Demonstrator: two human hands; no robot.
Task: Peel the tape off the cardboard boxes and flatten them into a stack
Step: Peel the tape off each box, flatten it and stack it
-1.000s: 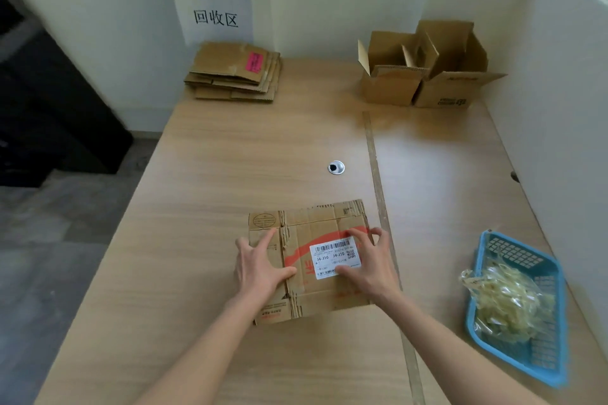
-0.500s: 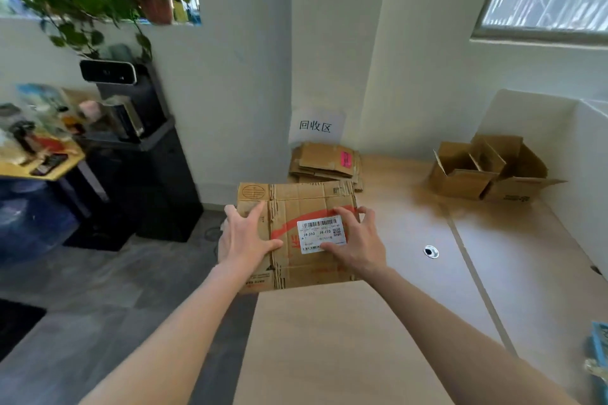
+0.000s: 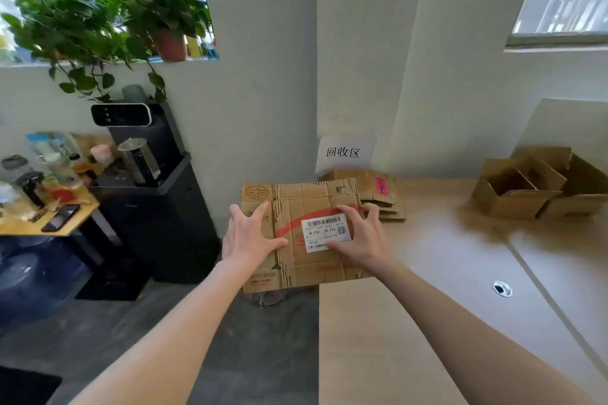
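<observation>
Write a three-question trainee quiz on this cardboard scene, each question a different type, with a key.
1. True or false: both hands hold the flattened box.
2. The stack of flat cardboard lies: A) below the wall sign; B) on the floor; C) inside an open box.
3. Fill in: the right hand partly covers the white shipping ____.

Key: 1 true; the left hand grips the other side. 2 A. 3 label.
</observation>
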